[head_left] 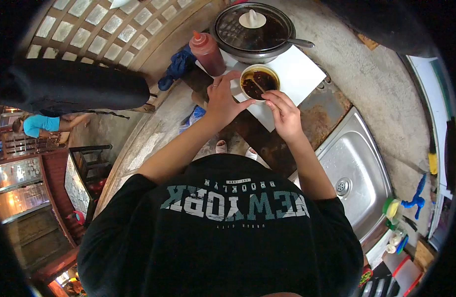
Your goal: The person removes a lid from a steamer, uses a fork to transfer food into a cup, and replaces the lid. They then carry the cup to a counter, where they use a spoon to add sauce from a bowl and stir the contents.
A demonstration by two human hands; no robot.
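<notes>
A small cream bowl (260, 67) of dark brown sauce stands on a white board (302, 74) on the counter. My left hand (222, 101), with a ring on one finger, grips the bowl's near-left rim. My right hand (283, 114) pinches the end of a thin utensil (258, 85) that dips into the sauce.
Behind the bowl are a red squeeze bottle (207, 52) and a lidded metal pot (252, 29) with a spoon handle (301, 43) sticking out. A steel sink (356, 168) lies to the right, with scrubbers (392, 208) beside it. A blue cloth (181, 64) lies left. A person in blue (37, 124) is far left.
</notes>
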